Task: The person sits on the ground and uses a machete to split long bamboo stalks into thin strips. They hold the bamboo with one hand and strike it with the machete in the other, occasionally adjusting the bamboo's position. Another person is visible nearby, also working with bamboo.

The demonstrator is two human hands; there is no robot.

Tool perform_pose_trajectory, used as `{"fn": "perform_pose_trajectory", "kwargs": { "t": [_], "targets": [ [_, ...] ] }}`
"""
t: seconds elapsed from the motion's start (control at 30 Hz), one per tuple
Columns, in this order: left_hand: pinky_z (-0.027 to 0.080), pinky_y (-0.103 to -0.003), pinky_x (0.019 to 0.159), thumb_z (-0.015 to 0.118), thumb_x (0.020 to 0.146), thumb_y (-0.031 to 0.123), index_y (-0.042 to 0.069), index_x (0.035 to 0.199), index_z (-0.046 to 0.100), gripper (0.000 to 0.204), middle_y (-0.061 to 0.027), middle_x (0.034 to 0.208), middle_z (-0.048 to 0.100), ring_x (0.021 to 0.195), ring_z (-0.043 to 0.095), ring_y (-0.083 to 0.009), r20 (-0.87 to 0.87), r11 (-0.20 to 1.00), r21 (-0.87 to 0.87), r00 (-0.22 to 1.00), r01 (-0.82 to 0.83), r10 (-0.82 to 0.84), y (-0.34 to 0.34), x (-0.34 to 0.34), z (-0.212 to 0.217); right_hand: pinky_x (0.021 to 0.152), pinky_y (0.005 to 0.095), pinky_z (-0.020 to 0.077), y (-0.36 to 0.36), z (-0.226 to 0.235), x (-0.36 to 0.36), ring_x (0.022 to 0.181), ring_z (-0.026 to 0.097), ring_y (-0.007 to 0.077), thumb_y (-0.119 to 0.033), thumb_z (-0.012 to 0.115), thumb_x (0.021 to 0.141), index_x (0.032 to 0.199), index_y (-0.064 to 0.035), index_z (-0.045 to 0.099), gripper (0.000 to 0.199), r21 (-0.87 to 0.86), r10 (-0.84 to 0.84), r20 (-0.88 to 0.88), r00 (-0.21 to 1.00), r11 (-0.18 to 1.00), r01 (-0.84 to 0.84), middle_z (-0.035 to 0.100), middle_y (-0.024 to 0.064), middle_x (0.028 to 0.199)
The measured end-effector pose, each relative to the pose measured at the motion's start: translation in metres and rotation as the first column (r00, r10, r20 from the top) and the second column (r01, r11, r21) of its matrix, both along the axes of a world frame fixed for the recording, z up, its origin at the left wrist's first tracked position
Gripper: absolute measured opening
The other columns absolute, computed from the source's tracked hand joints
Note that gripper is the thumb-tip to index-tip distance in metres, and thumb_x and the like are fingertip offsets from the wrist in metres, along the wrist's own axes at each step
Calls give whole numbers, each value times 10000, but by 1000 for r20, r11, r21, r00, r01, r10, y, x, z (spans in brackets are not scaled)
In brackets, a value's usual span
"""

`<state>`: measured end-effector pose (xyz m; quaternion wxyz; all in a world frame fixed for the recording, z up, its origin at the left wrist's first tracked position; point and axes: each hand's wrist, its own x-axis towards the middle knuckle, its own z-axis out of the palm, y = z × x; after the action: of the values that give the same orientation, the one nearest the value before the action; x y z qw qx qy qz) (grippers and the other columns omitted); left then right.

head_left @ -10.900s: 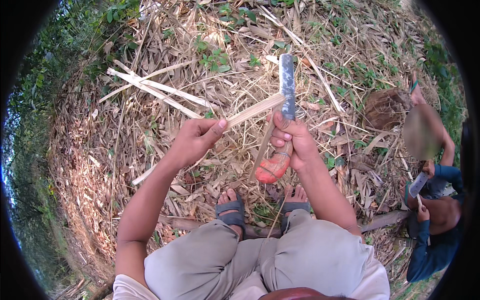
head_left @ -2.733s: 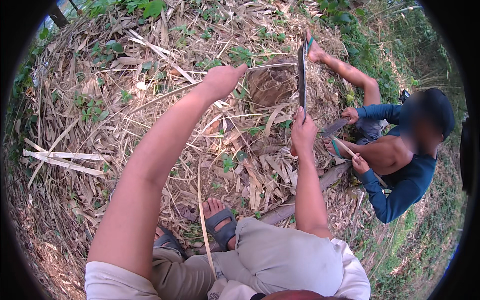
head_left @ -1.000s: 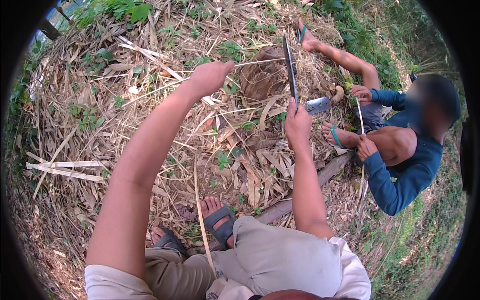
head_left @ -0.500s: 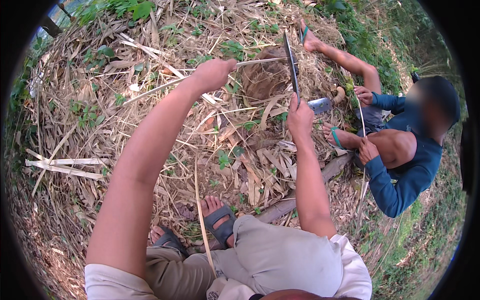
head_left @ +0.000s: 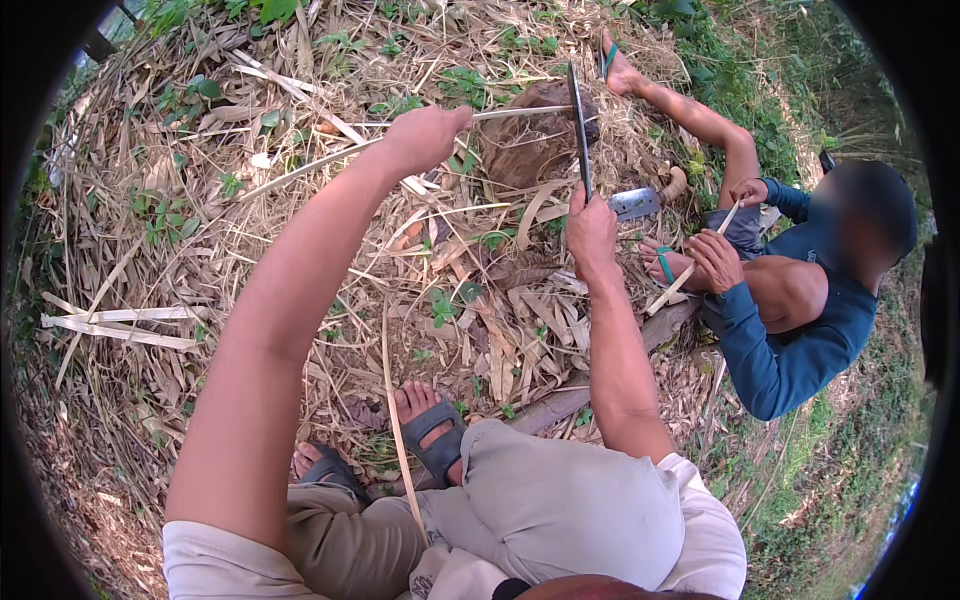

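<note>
My left hand (head_left: 425, 135) is stretched forward and grips a long thin pale bamboo strip (head_left: 330, 155) that runs across the ground litter toward the right. My right hand (head_left: 592, 228) holds the handle of a long dark-bladed knife (head_left: 578, 125), blade pointing away from me and upright. The strip's right end meets the blade near its upper part. Another thin strip (head_left: 395, 420) trails back between my knees.
A person in a dark blue top (head_left: 800, 320) sits at my right, holding a pale strip and a broad blade (head_left: 636, 203). Split bamboo slats (head_left: 120, 325) lie at the left. Dry leaves and stalks cover the ground (head_left: 500, 330); my sandalled feet (head_left: 430, 425) rest below.
Over the last second my left hand shifted slightly right and up along the strip, and the knife stayed upright in my right hand. The seated person's hands moved a little.
</note>
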<state>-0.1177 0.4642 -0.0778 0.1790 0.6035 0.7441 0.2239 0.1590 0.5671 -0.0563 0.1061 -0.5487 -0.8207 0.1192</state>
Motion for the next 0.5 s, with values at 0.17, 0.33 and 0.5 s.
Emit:
{"fn": "perform_pose_trajectory", "kwargs": {
  "t": [0.17, 0.33, 0.5],
  "targets": [
    [487, -529, 773, 505, 898, 83, 57, 1052, 576, 172, -231, 908, 676, 906, 646, -432, 11, 1000, 24, 1000, 2, -2, 0, 1, -3, 766, 553, 470, 10, 6, -5, 861, 625, 498, -443, 446, 1001, 885, 51, 661, 551, -114, -19, -74, 997, 993, 10, 651, 313, 842],
    [379, -285, 511, 366, 1066, 359, 108, 999, 535, 310, 16, 619, 428, 541, 386, -110, 505, 988, -130, 863, 84, -7, 1, -10, -15, 438, 310, 403, 12, 11, 7, 479, 518, 153, -488, 493, 998, 777, -26, 572, 518, -306, -108, -378, 919, 952, -14, 523, 57, 587],
    [290, -242, 419, 301, 1082, 363, 112, 1100, 500, 321, 29, 631, 449, 457, 322, -69, 760, 959, -272, 629, 80, 164, -34, -3, 13, 359, 259, 350, -19, 37, 10, 412, 431, 74, -459, 486, 1017, 815, -54, 533, 455, -458, -274, -593, 757, 888, -36, 456, -18, 560]
  ]
}}
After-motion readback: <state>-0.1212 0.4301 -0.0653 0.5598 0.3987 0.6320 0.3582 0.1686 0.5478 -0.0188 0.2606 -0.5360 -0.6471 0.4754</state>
